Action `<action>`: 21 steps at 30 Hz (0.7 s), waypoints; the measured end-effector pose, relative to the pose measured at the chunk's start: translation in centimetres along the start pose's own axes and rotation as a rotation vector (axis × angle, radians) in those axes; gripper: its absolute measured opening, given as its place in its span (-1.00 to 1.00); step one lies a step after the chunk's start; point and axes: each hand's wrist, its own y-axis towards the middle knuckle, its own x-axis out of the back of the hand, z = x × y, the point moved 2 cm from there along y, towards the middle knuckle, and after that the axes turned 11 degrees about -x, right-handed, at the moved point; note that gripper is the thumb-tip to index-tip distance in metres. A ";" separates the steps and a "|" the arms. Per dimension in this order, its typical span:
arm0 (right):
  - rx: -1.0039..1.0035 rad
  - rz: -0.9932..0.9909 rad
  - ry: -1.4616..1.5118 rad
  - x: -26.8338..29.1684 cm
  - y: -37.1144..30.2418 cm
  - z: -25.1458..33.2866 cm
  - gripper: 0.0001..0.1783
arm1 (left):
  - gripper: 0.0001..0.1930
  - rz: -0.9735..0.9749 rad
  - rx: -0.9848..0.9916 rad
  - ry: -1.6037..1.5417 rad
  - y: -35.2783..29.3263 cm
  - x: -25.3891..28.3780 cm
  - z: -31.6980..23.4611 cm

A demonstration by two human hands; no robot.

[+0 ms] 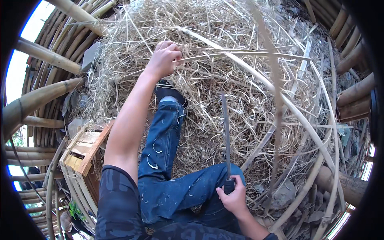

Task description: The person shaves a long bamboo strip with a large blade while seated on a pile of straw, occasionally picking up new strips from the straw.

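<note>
My left hand (pixel 163 59) is stretched out over the pile of shavings, its fingers closed on a thin bamboo strip (pixel 260 53). The strip reaches from the fingers to the right, above the pile. My right hand (pixel 235 199) grips the black handle of a long knife (pixel 227 136) beside my bent knee. Its narrow dark blade points away from me, roughly upright in the picture. Pale curled bamboo shavings (pixel 204 96) cover the ground in front of me, and a few cling to my blue jeans (pixel 162 146).
Long bamboo strips (pixel 294 106) arch across the right side. A blurred strip (pixel 274 92) hangs close before the camera. Thick bamboo poles (pixel 48 56) and slatted walls stand at the left and right. A wooden frame (pixel 96 148) lies left of my arm; a stone (pixel 283 195) sits lower right.
</note>
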 end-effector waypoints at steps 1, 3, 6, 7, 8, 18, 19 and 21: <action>-0.011 -0.004 0.027 0.2 0.0 0.0 -0.53 | -0.86 0.013 0.002 -0.068 0.5 0.8 -0.3; -0.023 0.007 0.063 0.4 -0.5 1.0 -0.54 | -0.86 0.080 -0.006 -0.207 2.4 2.1 -1.6; 0.003 0.028 0.100 1.1 -0.8 0.7 -0.52 | -0.89 0.003 -0.146 -0.115 5.2 3.1 -5.8; 0.000 0.025 0.100 1.2 -1.2 0.9 -0.52 | -0.90 0.029 -0.135 -0.122 5.9 3.4 -7.2; -0.005 0.018 0.103 1.3 -1.5 1.0 -0.51 | -0.91 0.055 -0.128 -0.130 6.6 3.9 -8.4; 0.053 0.111 0.344 5.9 -11.1 1.1 -0.62 | -0.88 0.013 -0.095 -0.118 7.9 14.9 -15.1; 0.016 0.078 0.325 6.8 -13.1 2.2 -0.63 | -0.88 0.107 -0.101 -0.082 8.6 15.9 -15.7; 0.046 0.052 0.234 9.3 -15.0 1.8 -0.63 | -0.89 0.097 -0.099 -0.025 9.6 18.6 -16.5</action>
